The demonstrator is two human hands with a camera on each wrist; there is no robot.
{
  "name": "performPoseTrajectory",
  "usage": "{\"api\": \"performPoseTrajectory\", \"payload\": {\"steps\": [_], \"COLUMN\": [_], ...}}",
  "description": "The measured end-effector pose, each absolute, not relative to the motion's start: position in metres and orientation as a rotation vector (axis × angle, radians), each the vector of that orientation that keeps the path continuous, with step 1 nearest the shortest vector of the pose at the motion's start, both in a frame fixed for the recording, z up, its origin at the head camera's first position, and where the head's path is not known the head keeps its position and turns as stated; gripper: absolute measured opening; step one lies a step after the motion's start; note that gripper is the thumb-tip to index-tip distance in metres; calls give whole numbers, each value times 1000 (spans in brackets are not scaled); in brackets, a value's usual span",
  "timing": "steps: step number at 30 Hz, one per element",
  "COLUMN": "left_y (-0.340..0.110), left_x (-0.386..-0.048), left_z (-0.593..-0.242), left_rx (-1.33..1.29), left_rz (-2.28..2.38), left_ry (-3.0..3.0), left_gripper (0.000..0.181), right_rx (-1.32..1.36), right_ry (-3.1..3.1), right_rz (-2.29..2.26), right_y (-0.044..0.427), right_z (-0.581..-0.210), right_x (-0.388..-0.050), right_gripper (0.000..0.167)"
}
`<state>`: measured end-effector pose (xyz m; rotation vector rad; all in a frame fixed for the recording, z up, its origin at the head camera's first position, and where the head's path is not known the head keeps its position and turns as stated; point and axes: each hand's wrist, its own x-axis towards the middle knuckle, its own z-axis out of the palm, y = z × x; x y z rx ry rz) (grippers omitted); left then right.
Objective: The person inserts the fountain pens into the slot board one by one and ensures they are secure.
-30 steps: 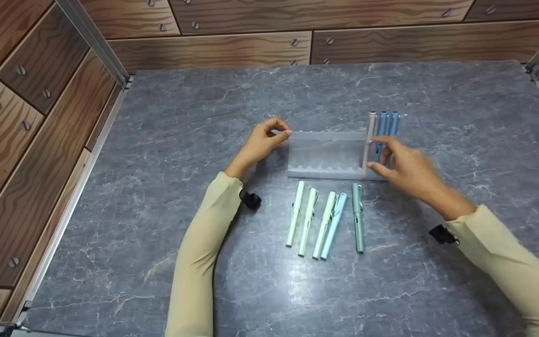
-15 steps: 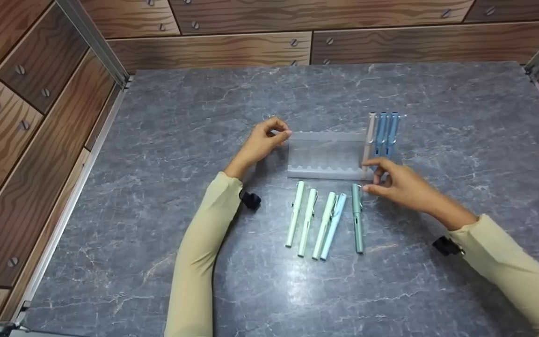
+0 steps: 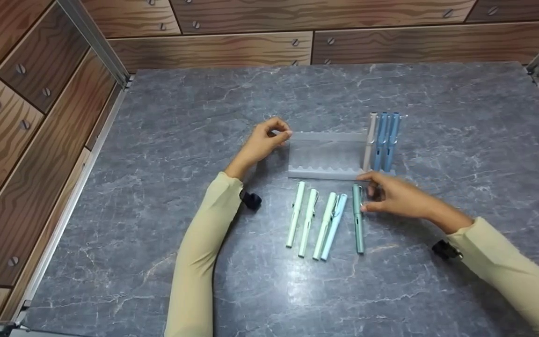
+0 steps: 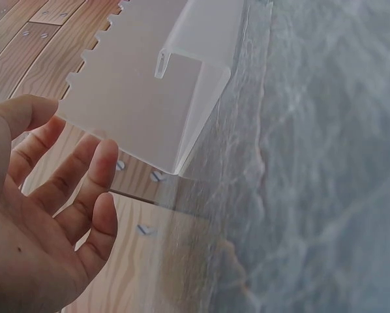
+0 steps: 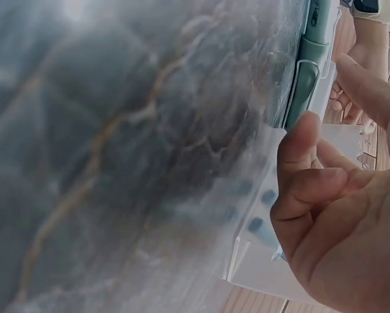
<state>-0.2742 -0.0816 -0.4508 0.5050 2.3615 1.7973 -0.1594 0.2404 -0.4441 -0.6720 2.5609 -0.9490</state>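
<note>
The right hand (image 5: 345,215) reaches in from the right with its fingers bent, thumb and forefinger apart near the clip end of a green pen (image 5: 306,78), though whether they touch it is hard to tell. Just beyond stands a clear stand (image 5: 260,283) with round blue spots showing through it, and farther back are the left hand (image 5: 370,57) and a pale sleeve (image 5: 382,14), before wooden boards (image 5: 254,300). Grey, brown-veined bench (image 5: 136,163) fills the left side, blurred in places.

Right wrist view: top edge cuts dark green pen (image 5: 314,49); left wrist view: likewise rack (image 4: 136,85).
</note>
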Motion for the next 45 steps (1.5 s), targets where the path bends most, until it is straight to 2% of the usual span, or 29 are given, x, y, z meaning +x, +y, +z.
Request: {"api": "performPoseTrajectory", "payload": {"steps": [20, 45], "left_y": [-81, -81], "left_x": [-275, -275], "left_z": [-448, -452], "left_rx": [508, 491], "left_rz": [1810, 1810], "left_ry": [2348, 2355], "left_gripper": [13, 15], "right_rx": [-692, -757], "right_ry": [2529, 2597], "right_rz": [-808, -739], "right_y": [240, 240], "right_z": [-444, -448], "right_x": [-162, -160], "right_gripper": [75, 61]}}
